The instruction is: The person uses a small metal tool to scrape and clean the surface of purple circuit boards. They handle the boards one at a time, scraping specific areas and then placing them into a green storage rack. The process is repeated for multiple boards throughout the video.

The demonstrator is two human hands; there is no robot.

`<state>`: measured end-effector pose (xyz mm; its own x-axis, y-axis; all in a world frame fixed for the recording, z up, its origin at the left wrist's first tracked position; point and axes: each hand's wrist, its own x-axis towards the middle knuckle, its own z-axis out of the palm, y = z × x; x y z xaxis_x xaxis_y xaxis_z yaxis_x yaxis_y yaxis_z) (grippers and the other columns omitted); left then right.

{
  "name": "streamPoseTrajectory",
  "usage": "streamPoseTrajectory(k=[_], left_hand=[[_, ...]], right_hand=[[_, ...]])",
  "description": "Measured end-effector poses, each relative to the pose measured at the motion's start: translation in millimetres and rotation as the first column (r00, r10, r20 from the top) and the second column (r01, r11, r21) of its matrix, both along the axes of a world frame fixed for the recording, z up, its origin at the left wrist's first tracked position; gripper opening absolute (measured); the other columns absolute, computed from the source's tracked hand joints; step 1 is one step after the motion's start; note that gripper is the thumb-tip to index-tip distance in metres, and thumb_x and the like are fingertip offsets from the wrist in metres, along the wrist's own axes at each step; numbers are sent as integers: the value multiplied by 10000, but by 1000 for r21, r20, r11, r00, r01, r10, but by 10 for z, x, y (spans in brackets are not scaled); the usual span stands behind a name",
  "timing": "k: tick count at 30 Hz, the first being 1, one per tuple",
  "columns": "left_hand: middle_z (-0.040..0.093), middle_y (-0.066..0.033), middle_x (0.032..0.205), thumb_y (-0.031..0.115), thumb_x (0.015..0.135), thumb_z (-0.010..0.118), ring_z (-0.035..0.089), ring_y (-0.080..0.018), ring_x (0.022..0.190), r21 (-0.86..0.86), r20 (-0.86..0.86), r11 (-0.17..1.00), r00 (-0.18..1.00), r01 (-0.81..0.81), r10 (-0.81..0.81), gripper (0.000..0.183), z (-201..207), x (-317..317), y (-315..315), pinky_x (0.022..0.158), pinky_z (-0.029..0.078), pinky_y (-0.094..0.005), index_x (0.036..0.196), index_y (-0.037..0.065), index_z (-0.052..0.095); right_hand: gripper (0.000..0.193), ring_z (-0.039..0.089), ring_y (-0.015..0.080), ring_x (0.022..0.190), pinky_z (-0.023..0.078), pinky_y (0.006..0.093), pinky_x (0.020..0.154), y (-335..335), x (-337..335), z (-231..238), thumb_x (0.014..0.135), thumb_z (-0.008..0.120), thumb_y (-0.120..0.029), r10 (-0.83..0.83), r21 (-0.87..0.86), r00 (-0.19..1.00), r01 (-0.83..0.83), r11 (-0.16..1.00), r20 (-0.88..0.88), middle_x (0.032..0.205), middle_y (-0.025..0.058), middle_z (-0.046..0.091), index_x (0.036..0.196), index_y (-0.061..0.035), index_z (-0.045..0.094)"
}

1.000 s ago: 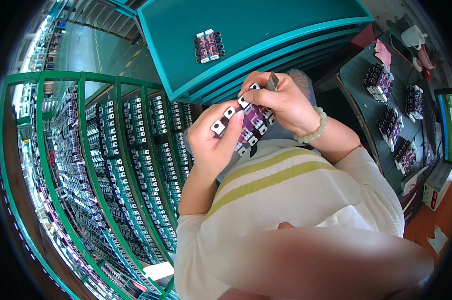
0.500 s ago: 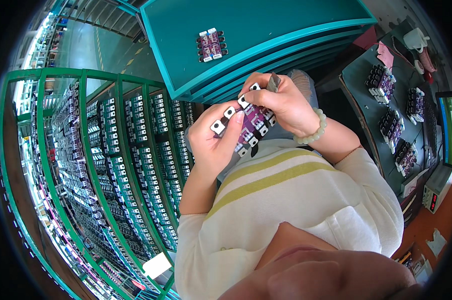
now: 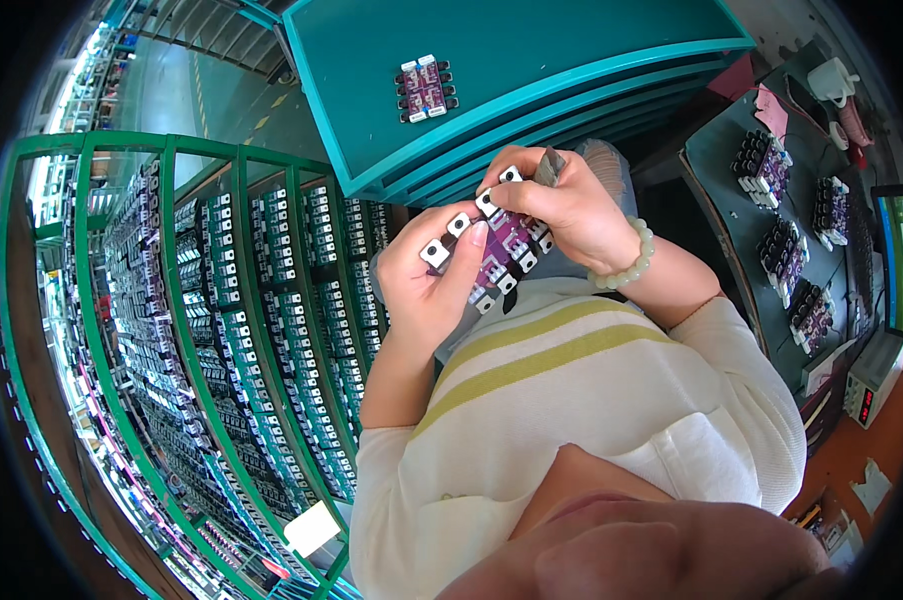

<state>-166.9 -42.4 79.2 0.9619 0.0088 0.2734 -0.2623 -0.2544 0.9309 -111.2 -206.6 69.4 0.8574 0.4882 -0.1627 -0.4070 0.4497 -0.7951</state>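
A purple circuit board panel, lined along its long edges with white square parts that have dark round centres, is held tilted in front of my body. My left hand is closed on its left end, the thumb lying across the face of the board. At the other end my right hand grips the panel, its thumb pressed beside a white part on the far edge. A flat grey metal-looking piece sticks up from between the right fingers; its kind I cannot make out.
Another purple panel lies on the teal tray stack ahead. Left stands a green rack filled with rows of boards. On the dark bench at right are several board stacks, a white cup and a monitor.
Both hands and the held panel stay almost where they were. The surroundings shift very slightly in the picture.
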Motion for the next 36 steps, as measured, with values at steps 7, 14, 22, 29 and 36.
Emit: streamPoseTrajectory(k=[7,14,22,29,36], left_hand=[[640,-61,814,32,828,655,554,-64,701,-39,-46,999,999,-13,11,146,-9,-4,5,613,433,-197,958,-36,650],[631,-35,848,67,854,647,547,-59,734,-285,-151,956,988,-73,30,152,-21,10,71,659,442,-200,976,-24,637],[623,-33,874,69,861,639,542,-50,757,-393,-172,916,985,-76,8,158,-27,1,124,685,447,-202,990,-22,625],[645,-80,945,121,926,538,593,-82,806,-523,-214,849,976,-76,-45,220,17,-4,142,732,482,-226,1041,-54,605],[641,-71,906,98,918,547,568,-61,756,-394,-120,913,991,-101,57,205,-37,-24,135,677,455,-199,1045,-52,607]], right_hand=[[107,591,61,727,480,209,677,6,7,-9,823,632,-69,10,-1,1000,-10,1000,-4,810,25,646,903,0,649],[332,567,103,916,459,259,835,-59,63,-66,857,580,-82,57,156,998,-54,986,-20,1038,55,590,1176,7,554],[205,477,128,718,422,242,650,-124,169,-327,787,423,28,24,478,987,57,877,-160,893,96,553,920,35,578],[279,421,108,639,375,227,578,-123,141,-270,940,486,-205,-33,270,982,84,959,-189,731,60,502,879,48,586],[348,403,57,649,330,200,578,-147,48,-153,983,406,-302,-194,-273,901,314,909,389,749,14,495,1033,-13,594]])
